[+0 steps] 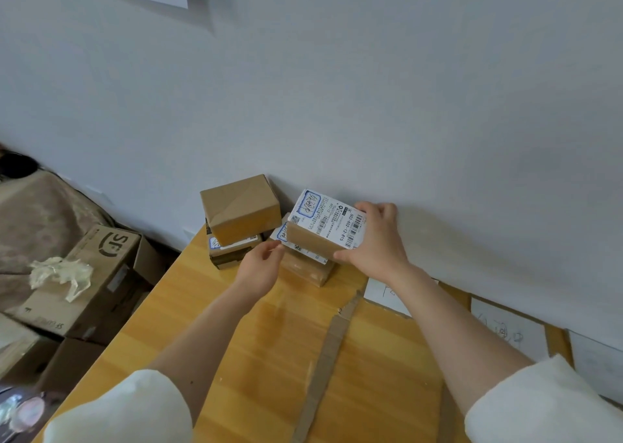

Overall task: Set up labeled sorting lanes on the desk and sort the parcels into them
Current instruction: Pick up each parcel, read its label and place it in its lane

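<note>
Brown parcels (white labels, blue scribbles), honey-yellow desk

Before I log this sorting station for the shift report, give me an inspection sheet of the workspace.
Surface: wooden desk against the wall, a cardboard strip lying across it.
Job's things: labelled parcel on top of a second parcel; plain parcel stacked on another; paper lane labels along the wall.
Clutter: crumpled wrap on the SF carton beside the desk.
Grippers: right hand grips the labelled parcel; left hand reaches its corner, contact unclear.
Cables: nothing seen.
Surroundings: white wall.
</note>
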